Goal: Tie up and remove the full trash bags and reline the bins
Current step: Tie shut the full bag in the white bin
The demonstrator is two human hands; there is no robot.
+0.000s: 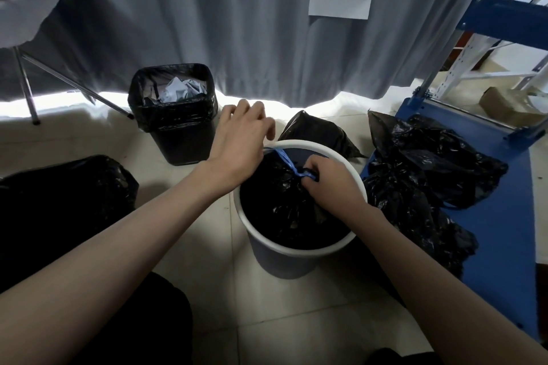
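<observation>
Both forearms reach over pale floor tiles (pixel 189 246) toward a grey curtain (pixel 237 24). Right hand (pixel 332 181) pinches the blue drawstring (pixel 286 158) of the black bag (pixel 284 210) inside the white-rimmed bin (pixel 296 250); left hand (pixel 240 139), fingers loosely curled, seemingly pulls its other end. Lined black bin (pixel 178 127) behind.

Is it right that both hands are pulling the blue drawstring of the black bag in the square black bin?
Not quite: the head view shows the bag and its blue drawstring in the round white bin. The square black bin stands untouched behind it.
</observation>
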